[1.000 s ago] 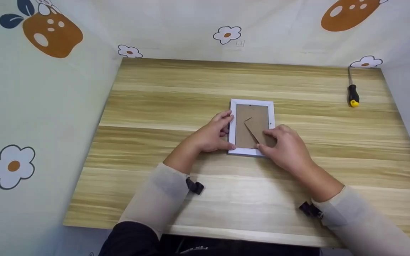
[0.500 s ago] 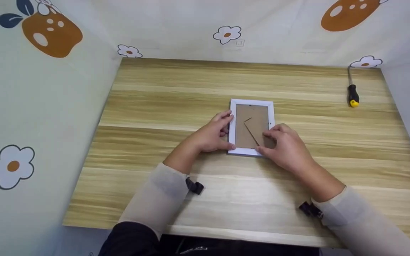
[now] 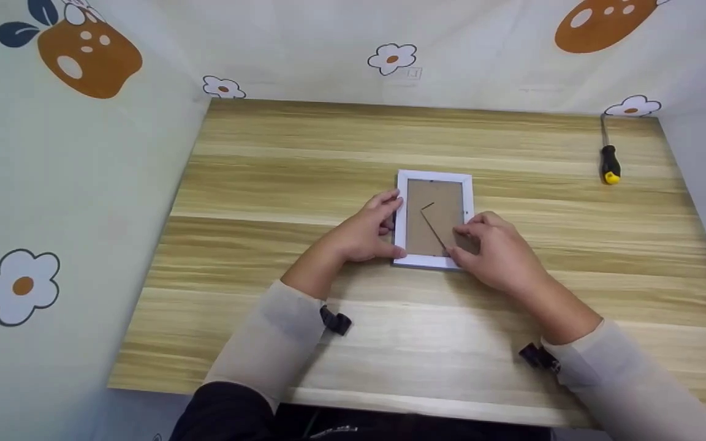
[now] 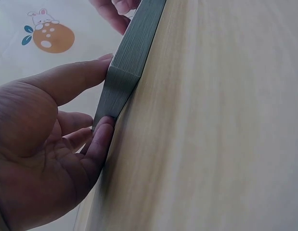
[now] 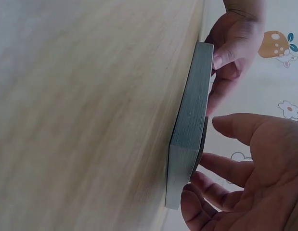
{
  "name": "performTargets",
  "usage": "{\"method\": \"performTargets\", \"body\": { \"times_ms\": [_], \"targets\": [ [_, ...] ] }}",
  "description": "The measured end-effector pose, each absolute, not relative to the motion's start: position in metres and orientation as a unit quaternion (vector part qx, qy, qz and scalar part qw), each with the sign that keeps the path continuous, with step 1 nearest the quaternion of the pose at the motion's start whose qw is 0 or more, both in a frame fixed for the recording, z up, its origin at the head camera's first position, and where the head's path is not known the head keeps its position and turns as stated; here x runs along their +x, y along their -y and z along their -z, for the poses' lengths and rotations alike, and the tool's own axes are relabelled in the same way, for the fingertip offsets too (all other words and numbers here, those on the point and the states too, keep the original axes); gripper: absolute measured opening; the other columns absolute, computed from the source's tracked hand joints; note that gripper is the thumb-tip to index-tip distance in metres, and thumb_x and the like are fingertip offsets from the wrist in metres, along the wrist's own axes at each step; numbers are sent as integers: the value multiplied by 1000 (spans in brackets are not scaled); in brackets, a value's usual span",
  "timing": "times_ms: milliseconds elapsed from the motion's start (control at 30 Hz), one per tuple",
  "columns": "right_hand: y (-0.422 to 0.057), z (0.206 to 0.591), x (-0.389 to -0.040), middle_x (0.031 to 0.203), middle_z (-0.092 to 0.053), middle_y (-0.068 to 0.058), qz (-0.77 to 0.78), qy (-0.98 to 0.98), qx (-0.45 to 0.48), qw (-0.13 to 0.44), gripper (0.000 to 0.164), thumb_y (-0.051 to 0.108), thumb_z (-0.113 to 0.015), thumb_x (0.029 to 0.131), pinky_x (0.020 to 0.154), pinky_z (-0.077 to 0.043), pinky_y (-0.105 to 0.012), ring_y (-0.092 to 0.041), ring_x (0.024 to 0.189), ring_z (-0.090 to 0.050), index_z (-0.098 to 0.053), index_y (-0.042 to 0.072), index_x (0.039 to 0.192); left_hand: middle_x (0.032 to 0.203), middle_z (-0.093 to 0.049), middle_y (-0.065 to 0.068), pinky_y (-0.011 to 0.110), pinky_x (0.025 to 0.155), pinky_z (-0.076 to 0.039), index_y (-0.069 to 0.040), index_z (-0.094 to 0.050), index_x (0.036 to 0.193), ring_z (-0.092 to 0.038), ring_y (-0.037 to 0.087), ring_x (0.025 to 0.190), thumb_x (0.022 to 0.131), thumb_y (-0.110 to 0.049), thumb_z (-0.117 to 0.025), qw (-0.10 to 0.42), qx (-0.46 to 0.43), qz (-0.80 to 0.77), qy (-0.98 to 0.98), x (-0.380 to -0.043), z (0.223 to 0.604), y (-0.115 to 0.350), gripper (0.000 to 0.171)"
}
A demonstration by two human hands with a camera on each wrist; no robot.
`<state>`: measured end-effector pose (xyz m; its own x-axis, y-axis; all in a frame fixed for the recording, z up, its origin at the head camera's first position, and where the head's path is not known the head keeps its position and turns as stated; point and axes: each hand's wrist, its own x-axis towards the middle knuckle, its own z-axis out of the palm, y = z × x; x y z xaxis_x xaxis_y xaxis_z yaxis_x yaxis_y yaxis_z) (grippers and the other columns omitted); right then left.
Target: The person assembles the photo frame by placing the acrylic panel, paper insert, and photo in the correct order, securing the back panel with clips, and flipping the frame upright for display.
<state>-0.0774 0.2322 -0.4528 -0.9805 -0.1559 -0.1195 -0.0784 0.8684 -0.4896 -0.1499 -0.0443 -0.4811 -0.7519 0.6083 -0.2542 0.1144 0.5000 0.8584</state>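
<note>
A white-edged picture frame (image 3: pixel 401 214) lies back side up on the table, its brown backing board (image 3: pixel 423 236) facing me. A thin bent dark line crosses the board. My left hand (image 3: pixel 362 233) grips the frame's left side, thumb over the lower left corner. In the left wrist view, the fingertips meet the frame's grey side (image 4: pixel 134 43). My right hand (image 3: pixel 500 251) is at the lower right part, index fingertip and thumb over the board. The right wrist view shows its thumb (image 5: pixel 235 126) apart from the frame, other fingers loosely bent along a thin dark edge (image 5: pixel 202 144).
A screwdriver (image 3: pixel 610 162) with a black and yellow handle lies at the table's back right. The wood-patterned table (image 3: pixel 279 184) is bordered by pale sheets (image 3: pixel 304 49) printed with fruit and flowers at the back and left.
My right hand has shifted slightly to the right, its thumb with it. The slanted dark line on the board looks thinner than a second ago. My left hand and the frame have stayed put.
</note>
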Motion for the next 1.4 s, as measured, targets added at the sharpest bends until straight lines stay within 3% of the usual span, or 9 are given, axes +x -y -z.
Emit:
{"method": "performTargets", "body": {
  "times_ms": [233, 400, 500, 767, 900, 1067, 1167, 1400],
  "targets": [
    [-268, 424, -99, 143, -62, -15, 314, -948, 14, 47, 51, 39, -68, 104, 96, -55, -56, -37, 122, -60, -65, 13, 147, 181, -6, -8, 36, 124, -47, -14, -24, 172, -53, 30, 146, 87, -19, -91, 272, 218, -446, -824, -151, 480, 44, 108],
    [-317, 408, -130, 148, -61, -18, 306, -949, 72, 13, 55, 42, -62, 105, 88, -51, -42, -36, 123, -59, -60, 14, 153, 181, -5, -8, 36, 123, -48, -14, -24, 172, -53, 31, 146, 87, -20, -91, 274, 213, -442, -827, -151, 480, 44, 108],
    [-351, 405, -149, 154, -58, -20, 292, -950, 110, 15, 62, 49, -56, 106, 87, -50, -40, -36, 127, -57, -54, 15, 158, 181, -5, -8, 37, 124, -48, -14, -24, 172, -53, 30, 146, 87, -20, -91, 274, 214, -439, -828, -152, 480, 44, 108],
    [-412, 420, -176, 160, -50, -26, 291, -939, 183, 19, 71, 51, -46, 108, 119, -43, -61, -42, 143, -48, -43, 7, 163, 181, -7, -7, 35, 124, -47, -11, -24, 171, -53, 27, 144, 86, -18, -91, 270, 219, -451, -822, -152, 482, 44, 109],
    [-424, 425, -181, 163, -49, -24, 286, -937, 200, 24, 71, 50, -47, 108, 123, -42, -61, -43, 150, -46, -41, 7, 164, 181, -7, -7, 34, 124, -46, -11, -24, 171, -53, 27, 145, 86, -17, -91, 271, 221, -453, -820, -151, 482, 43, 109],
    [-437, 427, -188, 172, -34, -24, 260, -943, 205, 32, 64, 43, -40, 112, 131, -29, -64, -49, 160, -30, -35, 13, 168, 181, -7, -7, 35, 125, -46, -12, -24, 171, -52, 29, 147, 86, -16, -91, 274, 217, -452, -821, -150, 481, 43, 109],
    [-444, 428, -191, 175, -25, -24, 243, -948, 201, 49, 62, 40, -36, 113, 133, -21, -66, -52, 161, -21, -28, 15, 170, 181, -7, -8, 35, 125, -46, -12, -24, 171, -52, 29, 147, 86, -17, -91, 276, 216, -450, -821, -150, 481, 43, 109],
    [-456, 436, -204, 176, -15, -27, 221, -950, 195, 104, 68, 41, -35, 113, 132, -15, -69, -61, 159, -13, -14, 14, 172, 181, -7, -8, 36, 125, -46, -12, -25, 171, -53, 29, 146, 86, -18, -91, 276, 215, -452, -821, -149, 481, 44, 108]
  ]
}}
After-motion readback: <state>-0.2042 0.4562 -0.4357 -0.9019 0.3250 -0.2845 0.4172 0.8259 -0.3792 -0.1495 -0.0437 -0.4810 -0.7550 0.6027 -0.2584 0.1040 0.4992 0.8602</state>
